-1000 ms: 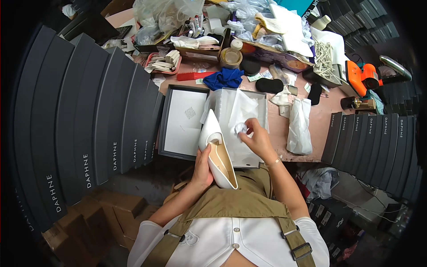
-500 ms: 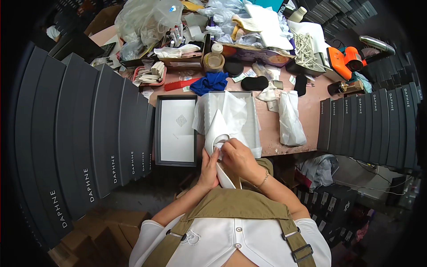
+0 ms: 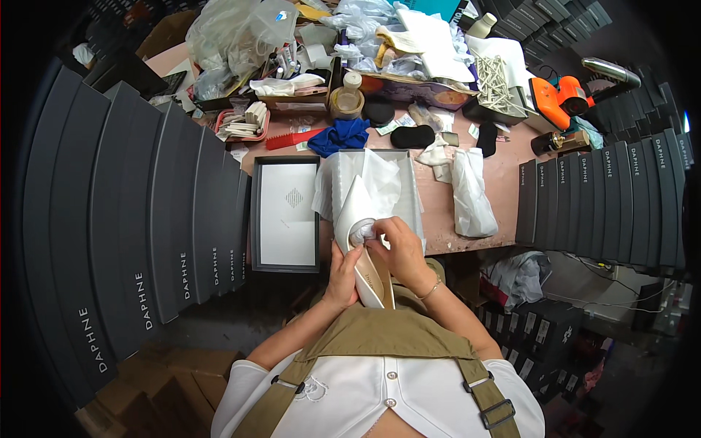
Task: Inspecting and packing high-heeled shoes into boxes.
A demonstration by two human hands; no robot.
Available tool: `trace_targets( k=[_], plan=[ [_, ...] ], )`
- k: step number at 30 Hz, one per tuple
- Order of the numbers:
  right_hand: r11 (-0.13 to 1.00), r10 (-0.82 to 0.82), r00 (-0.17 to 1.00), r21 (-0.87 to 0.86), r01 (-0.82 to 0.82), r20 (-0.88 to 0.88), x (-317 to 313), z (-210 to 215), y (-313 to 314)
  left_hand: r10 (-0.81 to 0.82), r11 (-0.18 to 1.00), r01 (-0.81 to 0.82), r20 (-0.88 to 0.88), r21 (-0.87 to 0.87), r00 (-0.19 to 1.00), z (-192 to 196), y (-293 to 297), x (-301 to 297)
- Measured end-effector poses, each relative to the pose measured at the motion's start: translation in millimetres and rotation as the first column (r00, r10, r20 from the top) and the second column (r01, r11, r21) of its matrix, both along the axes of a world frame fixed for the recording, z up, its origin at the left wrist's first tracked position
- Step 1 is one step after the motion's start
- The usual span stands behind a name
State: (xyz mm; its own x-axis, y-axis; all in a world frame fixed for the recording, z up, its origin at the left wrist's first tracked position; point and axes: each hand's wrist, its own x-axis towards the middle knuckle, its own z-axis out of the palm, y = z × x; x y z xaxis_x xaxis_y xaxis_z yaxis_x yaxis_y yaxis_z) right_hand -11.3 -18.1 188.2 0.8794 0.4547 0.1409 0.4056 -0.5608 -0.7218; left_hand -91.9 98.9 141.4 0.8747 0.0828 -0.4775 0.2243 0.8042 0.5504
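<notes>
A white pointed-toe shoe point(image 3: 356, 201) lies lengthwise before my body, toe away from me and pale insole showing. My left hand point(image 3: 342, 276) grips its left side, thumb at the opening. Balled white paper stuffing point(image 3: 362, 233) fills the toe end. The bent fingers of my right hand point(image 3: 401, 252) close at the right rim of the opening, against the stuffing; their exact grip is partly hidden. Behind the shoe is an open shoe box point(image 3: 415, 191) with white tissue paper point(image 3: 378, 182) spilling over its left wall. A dark-edged box lid point(image 3: 285, 248) lies left of it.
A white wrapped bundle point(image 3: 473, 196) lies right of the box. Stacks of dark shoe boxes point(image 3: 175, 212) flank both sides. Behind are a blue cloth point(image 3: 340, 137), a red comb point(image 3: 288, 139), black pads point(image 3: 412, 136), a tray of white sticks point(image 3: 493, 84) and an orange heat gun point(image 3: 562, 102).
My right hand has drawn back slightly to the right from the shoe's opening, uncovering the rounded stuffing and more insole. My left hand keeps its hold. The view has shifted a little.
</notes>
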Motion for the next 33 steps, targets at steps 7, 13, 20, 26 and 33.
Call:
trace_targets(
  k=[7,13,20,26,33],
  plan=[
    [0.995,0.03,1.0,-0.092,-0.03,-0.003,2,-14,-7,-0.032,0.999,0.033,-0.023,0.027,0.999,7,-10,0],
    [0.993,0.113,0.993,0.019,-0.113,-0.029,9,4,-10,-0.099,0.994,0.099,0.0,0.035,0.995,-2,-7,-4],
    [0.991,0.013,0.981,0.135,0.014,-0.195,16,-13,-9,-0.122,0.988,0.121,0.01,0.091,0.992,6,-22,-5],
    [0.97,0.07,0.904,0.24,0.036,-0.421,39,-21,-31,-0.307,0.888,0.259,0.07,0.38,0.949,8,1,13],
    [0.792,0.272,0.788,0.594,0.142,-0.552,23,23,-43,-0.593,0.498,0.431,-0.067,0.753,0.802,66,62,31]
  ],
)
